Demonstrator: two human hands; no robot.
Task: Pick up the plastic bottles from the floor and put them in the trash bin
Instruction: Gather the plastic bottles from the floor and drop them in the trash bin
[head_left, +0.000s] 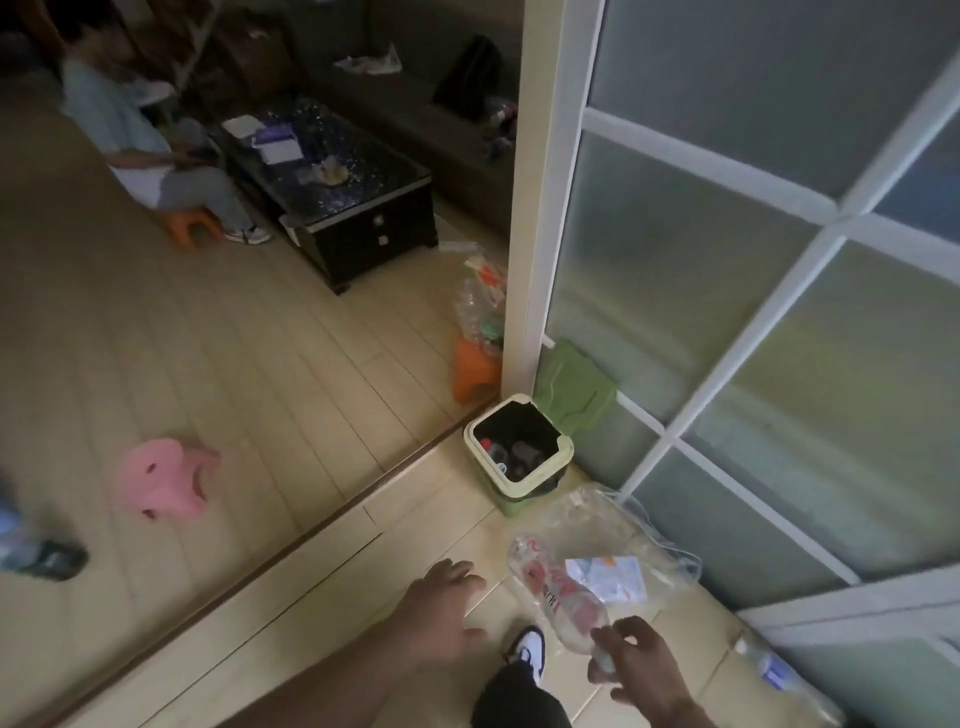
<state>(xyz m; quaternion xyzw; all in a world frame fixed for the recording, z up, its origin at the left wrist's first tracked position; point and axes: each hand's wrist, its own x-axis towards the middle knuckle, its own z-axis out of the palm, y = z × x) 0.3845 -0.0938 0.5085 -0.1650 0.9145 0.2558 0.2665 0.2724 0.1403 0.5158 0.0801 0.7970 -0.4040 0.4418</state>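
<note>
Carry step — right hand fingers pinched on neck of red-label bottle, held above tiled floor near glass partition. Left hand spread, empty. Next — swing bottle over open trash bin, release. Another bottle on floor by partition corner.

I can't read the label on the bottle at my right hand — motion blur. Far left of my left hand, another bottle is blurred, cut by the edge.
</note>
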